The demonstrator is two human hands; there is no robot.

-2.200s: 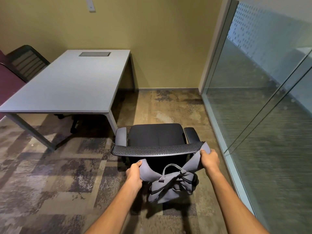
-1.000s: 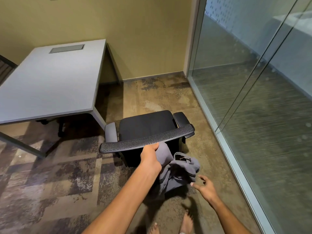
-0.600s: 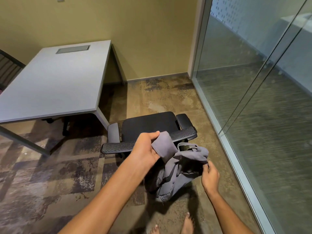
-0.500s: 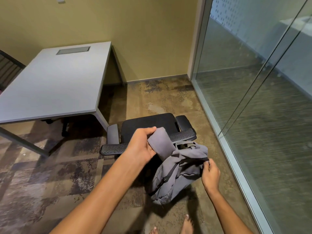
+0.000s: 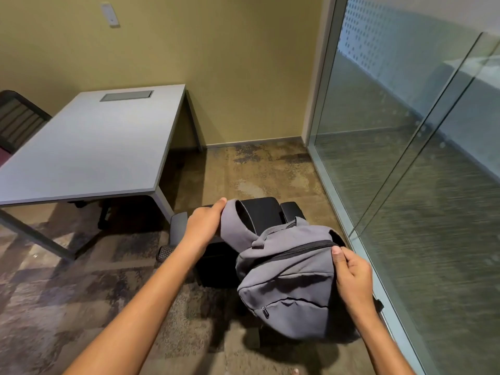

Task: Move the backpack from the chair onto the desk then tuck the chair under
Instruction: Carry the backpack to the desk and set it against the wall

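Observation:
A grey backpack hangs in the air in front of me, above the back of the black office chair. My left hand grips one of its shoulder straps, raised over the chair. My right hand pinches the bag's top right edge beside the zip. The chair stands on the carpet to the right of the grey desk, facing away from me; the bag hides most of its backrest. Nothing lies on the desk top.
A glass partition runs close along the right of the chair. A second dark chair stands at the desk's far left side. A yellow wall closes the room behind the desk. Patterned carpet covers the floor.
The backpack came off the chair back, where both hands held its straps. My right hand let go, then took its top edge. The bag has risen and now shows its front.

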